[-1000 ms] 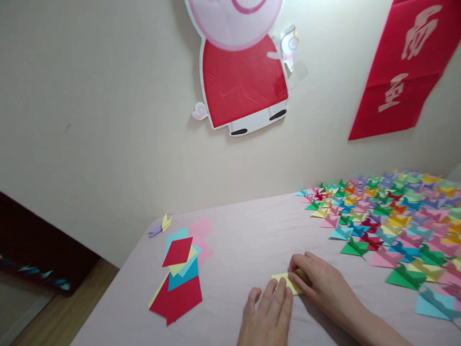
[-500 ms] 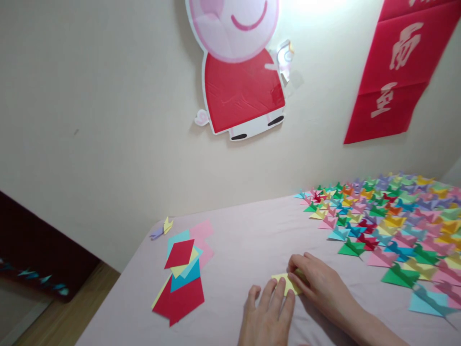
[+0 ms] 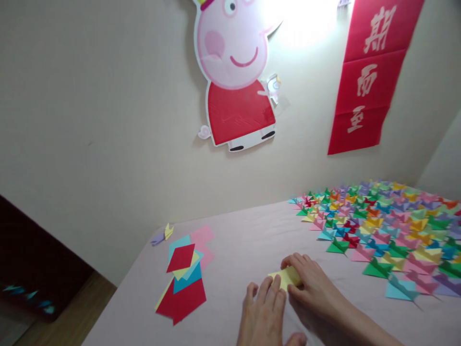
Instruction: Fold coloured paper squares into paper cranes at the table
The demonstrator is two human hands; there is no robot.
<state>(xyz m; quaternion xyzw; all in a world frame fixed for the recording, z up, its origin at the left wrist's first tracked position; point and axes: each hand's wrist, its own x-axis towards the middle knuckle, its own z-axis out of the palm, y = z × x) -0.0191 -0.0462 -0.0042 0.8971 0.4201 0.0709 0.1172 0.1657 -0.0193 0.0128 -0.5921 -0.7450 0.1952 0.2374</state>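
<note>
A small yellow folded paper [image 3: 285, 277] lies on the pink-covered surface [image 3: 245, 240] near the bottom middle. My left hand [image 3: 263, 312] rests flat on the cloth with its fingertips pressing the paper's near edge. My right hand [image 3: 312, 284] comes in from the right, its fingers curled over the paper's right side and pinching it. Both hands touch the same sheet.
A loose pile of red, blue, yellow and pink square sheets [image 3: 183, 274] lies to the left. Two tiny folded pieces [image 3: 163, 234] sit near the far left corner. Several rows of coloured folded paper shapes [image 3: 382, 230] cover the right. The surface's left edge drops to a wooden floor [image 3: 61, 322].
The view has tilted upward, showing more of the wall. My right-hand fingers have lifted the yellow paper's right side slightly; my left hand stays pressed on it.
</note>
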